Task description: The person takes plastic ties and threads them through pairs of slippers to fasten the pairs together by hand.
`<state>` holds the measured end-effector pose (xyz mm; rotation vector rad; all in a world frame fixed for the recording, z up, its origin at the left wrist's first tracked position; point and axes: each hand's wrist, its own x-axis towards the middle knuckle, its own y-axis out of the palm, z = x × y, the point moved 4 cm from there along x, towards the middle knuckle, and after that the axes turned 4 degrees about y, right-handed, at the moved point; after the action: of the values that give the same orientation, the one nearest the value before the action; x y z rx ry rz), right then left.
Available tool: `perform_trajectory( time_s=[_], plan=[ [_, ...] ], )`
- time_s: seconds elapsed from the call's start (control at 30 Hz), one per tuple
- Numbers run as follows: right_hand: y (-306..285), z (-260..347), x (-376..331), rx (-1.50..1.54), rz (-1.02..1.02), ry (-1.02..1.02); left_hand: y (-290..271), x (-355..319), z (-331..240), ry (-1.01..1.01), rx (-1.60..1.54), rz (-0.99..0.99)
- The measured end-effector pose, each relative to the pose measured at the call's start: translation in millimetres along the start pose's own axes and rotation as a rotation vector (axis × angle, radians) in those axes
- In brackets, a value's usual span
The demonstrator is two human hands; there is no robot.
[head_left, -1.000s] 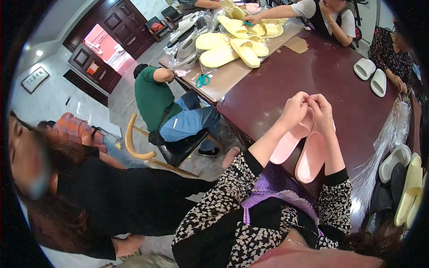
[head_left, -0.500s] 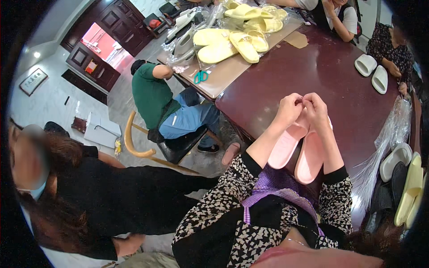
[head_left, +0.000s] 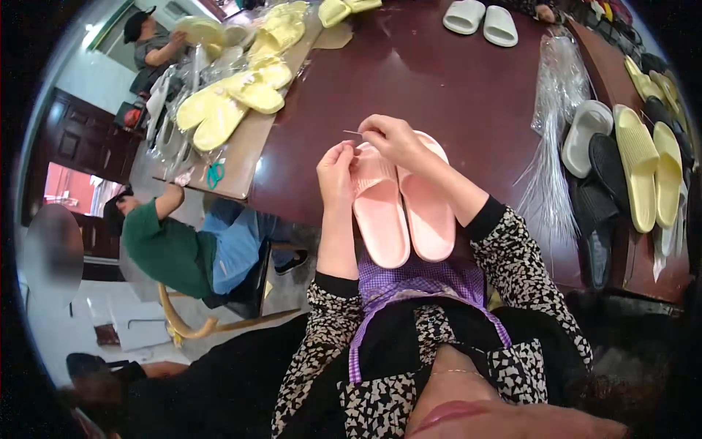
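A pair of pink slippers (head_left: 384,233) lies side by side in front of me, toes pointing away, heels towards my purple checked apron (head_left: 420,279). At the toe of the left slipper is my left hand (head_left: 336,175), fingers closed in a pinch; whatever they hold is too small to make out. My right hand (head_left: 393,139) reaches across the slippers' toes, its fingers pinched together. From its fingertips a thin strand (head_left: 352,132) sticks out to the left, above my left fingertips.
Yellow slippers (head_left: 219,110) in clear wrap and teal scissors (head_left: 214,175) lie at left. White slippers (head_left: 500,27) sit far off. A bundle of clear thin strands (head_left: 550,183) and a rack of slippers (head_left: 635,168) stand right. A person in green (head_left: 172,245) sits left.
My view has turned right. My hands, previously together over the slippers' toes, have come apart slightly, and a strand now shows at the right fingertips. The slippers lie straighter before me.
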<state>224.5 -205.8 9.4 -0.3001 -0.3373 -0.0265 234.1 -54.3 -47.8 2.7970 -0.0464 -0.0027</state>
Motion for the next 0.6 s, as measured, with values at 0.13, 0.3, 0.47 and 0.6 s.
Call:
perform_trajectory(
  time_s=[0.13,0.3,0.47,0.6],
  plan=[
    [-4.1,-0.4,-6.6,-0.045,-0.029,-0.076,9.3,-7.4,-2.7,-0.002,-0.002,-0.025],
    [-0.7,3.8,-9.1,-0.112,-0.019,-0.053,9.3,-10.6,-6.9,0.001,-0.033,-0.027],
    [-1.1,3.1,-8.3,-0.145,-0.013,-0.073,8.2,-8.9,-5.4,0.008,-0.031,0.014],
    [-1.9,-0.1,-7.5,-0.183,-0.028,-0.092,11.2,-8.8,-4.2,-0.007,-0.026,0.056]
  ],
)
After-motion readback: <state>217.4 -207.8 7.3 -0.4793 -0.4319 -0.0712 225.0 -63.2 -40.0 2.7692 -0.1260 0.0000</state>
